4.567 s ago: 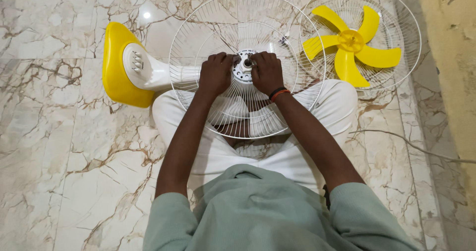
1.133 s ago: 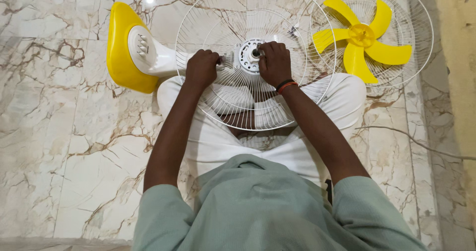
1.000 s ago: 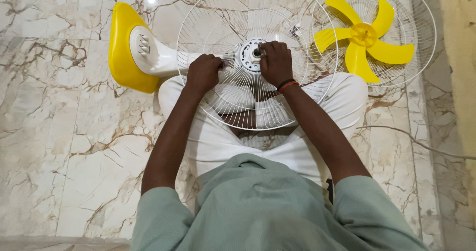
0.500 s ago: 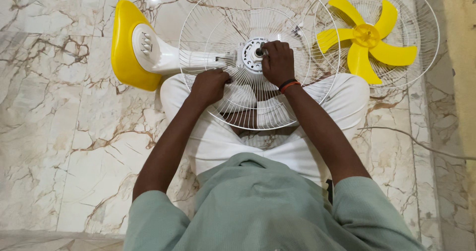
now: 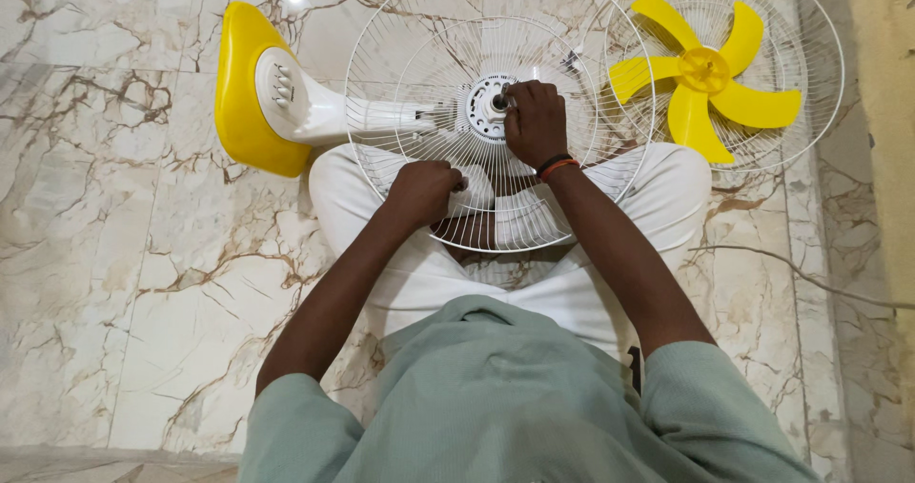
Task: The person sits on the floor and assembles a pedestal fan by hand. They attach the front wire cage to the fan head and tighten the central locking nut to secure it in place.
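Posture: person seated cross-legged on marble floor (image 5: 124, 283), white trousers, green shirt; view straight down over both arms.
Guard: white wire guard (image 5: 434, 59) lies across the lap, round, rim up, attached at its centre to the motor hub (image 5: 486, 111).
Right hand: right hand (image 5: 536, 121) at the hub, fingers curled tight around the small part at the centre; black and red bands on the wrist.
Left hand: left hand (image 5: 422, 192) lower on the guard, closed into a fist on the wires near the lower left rim.
Stand: white neck runs left from the hub to a yellow base (image 5: 238, 92), tipped on its side on the floor.
Blade: yellow blade (image 5: 703, 73), five-lobed, rests in a second guard (image 5: 810, 111) just right of the first, rims overlapping.
Cord: thin cord (image 5: 810, 278) trails across the floor at right, near a yellow wall (image 5: 886, 111).
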